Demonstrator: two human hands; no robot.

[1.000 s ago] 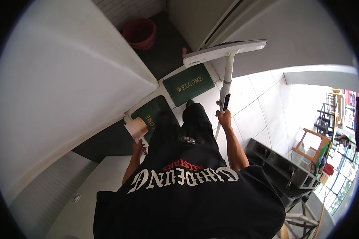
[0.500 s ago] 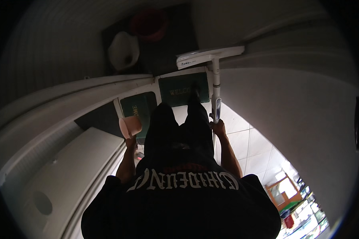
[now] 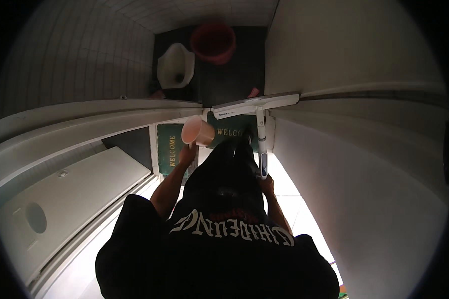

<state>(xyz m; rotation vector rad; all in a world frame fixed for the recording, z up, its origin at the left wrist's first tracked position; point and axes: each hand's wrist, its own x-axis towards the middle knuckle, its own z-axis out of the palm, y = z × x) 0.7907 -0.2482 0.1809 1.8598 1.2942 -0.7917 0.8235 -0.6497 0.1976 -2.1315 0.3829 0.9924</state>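
Observation:
My left hand [image 3: 187,155] is closed round the handle of a peach-coloured plastic dipper [image 3: 199,131]. The dipper is tilted and its wide mouth faces away from my body. In my right hand [image 3: 267,185], beside my thigh, is the pole of a white long-handled flat mop [image 3: 262,130]. Its wide, flat head is raised across the doorway beyond my feet. The mop's grip partly hides the fingers of that hand.
Past the doorway are a white squat toilet [image 3: 176,68] and a red bucket [image 3: 213,43] on a dark floor. Green doormats [image 3: 164,144] lie at my feet. A white door [image 3: 80,197] stands left, a pale wall [image 3: 354,169] right.
My left hand has moved the dipper forward and right, over the mats. The right hand has come nearer my body with the mop. The doorway and toilet room show more fully.

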